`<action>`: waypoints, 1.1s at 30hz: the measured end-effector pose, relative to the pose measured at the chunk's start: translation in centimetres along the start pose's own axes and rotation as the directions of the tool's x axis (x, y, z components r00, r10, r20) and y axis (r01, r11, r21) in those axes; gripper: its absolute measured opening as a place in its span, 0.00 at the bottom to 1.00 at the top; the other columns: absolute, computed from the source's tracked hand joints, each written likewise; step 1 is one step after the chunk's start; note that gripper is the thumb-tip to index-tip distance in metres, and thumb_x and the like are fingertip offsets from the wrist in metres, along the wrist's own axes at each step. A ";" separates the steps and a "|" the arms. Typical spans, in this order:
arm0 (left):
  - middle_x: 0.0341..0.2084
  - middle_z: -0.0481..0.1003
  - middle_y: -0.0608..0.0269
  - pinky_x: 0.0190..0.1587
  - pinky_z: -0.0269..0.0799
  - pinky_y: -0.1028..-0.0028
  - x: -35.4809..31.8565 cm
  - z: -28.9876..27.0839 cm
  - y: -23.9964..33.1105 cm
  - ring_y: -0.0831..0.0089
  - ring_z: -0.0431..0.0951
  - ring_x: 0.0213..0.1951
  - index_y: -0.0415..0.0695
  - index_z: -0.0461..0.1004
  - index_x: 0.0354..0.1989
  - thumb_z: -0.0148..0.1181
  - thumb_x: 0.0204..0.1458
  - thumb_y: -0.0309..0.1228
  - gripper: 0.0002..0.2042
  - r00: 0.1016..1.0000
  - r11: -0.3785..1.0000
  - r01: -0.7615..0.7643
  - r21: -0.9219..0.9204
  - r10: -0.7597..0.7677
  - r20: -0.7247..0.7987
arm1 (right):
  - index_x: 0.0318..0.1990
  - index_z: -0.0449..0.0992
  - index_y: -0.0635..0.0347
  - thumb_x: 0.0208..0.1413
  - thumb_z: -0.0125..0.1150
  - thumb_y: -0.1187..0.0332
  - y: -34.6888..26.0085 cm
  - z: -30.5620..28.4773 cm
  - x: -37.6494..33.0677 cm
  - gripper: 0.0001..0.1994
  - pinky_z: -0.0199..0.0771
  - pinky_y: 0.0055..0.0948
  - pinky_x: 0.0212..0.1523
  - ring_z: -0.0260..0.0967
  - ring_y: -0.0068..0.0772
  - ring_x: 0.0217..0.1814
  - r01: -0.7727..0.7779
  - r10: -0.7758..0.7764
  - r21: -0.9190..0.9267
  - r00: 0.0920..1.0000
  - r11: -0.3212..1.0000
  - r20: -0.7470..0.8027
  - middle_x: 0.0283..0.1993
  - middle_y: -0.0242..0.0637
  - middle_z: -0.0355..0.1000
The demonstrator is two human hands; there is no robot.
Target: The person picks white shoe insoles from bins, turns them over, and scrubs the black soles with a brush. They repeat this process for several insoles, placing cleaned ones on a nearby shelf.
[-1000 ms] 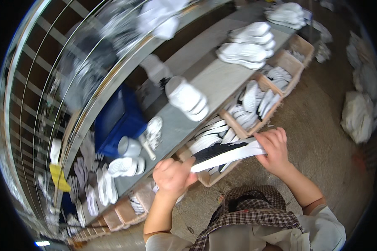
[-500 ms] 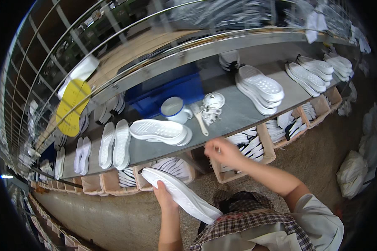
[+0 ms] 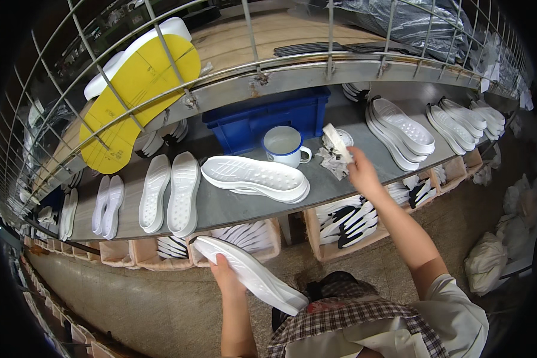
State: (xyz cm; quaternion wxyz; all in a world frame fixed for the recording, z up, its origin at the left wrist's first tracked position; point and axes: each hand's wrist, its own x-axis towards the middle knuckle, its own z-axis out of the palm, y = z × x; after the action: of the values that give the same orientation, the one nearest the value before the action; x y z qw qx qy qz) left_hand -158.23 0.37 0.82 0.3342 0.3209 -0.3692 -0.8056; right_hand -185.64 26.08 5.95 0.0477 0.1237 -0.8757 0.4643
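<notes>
My left hand [image 3: 226, 277] is closed round the edge of a white shoe sole [image 3: 253, 275], held tilted in front of my apron. Above the bench, my right hand [image 3: 362, 173] pinches a small pale brush [image 3: 336, 142], its handle mostly hidden by the fingers. The brush is over a round white pot [image 3: 345, 136], largely covered from view; whether they touch I cannot tell. A crumpled greyish rag [image 3: 332, 164] lies beside the pot. Left of it stands a white enamel mug [image 3: 283, 156] with a blue rim. More white soles [image 3: 253, 175] lie stacked in front of the mug.
A grey bench [image 3: 340, 190] carries further pairs of soles [image 3: 185, 194] and a blue crate [image 3: 238, 128]. Behind it rises a wire grid [image 3: 330, 42] with a yellow sole template [image 3: 140, 89]. Lined bins [image 3: 312, 235] of soles hang below the bench front. White bags [image 3: 486, 262] sit at right.
My right hand has reached forward and right and picked up the brush from the bench, bringing it over the pot. My left hand still holds the sole. The whole view has shifted.
</notes>
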 end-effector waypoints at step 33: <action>0.48 0.67 0.56 0.50 0.70 0.65 -0.9 0.9 1.0 0.66 0.72 0.47 0.41 0.54 0.59 0.49 0.58 0.29 0.21 0.958 0.994 0.031 -0.101 -0.001 0.287 | 0.44 0.79 0.56 0.51 0.63 0.64 -12.7 -1.4 -10.2 0.13 0.66 0.24 0.25 0.65 0.24 0.24 0.545 -0.604 0.264 0.685 0.796 0.407 0.22 0.31 0.67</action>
State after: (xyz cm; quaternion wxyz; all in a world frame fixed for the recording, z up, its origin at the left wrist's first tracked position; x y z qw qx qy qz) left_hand -158.08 0.95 2.31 0.2870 0.1861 -0.3685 -0.8644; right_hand -172.55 22.15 14.86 -0.0310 0.5036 -0.7464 0.4339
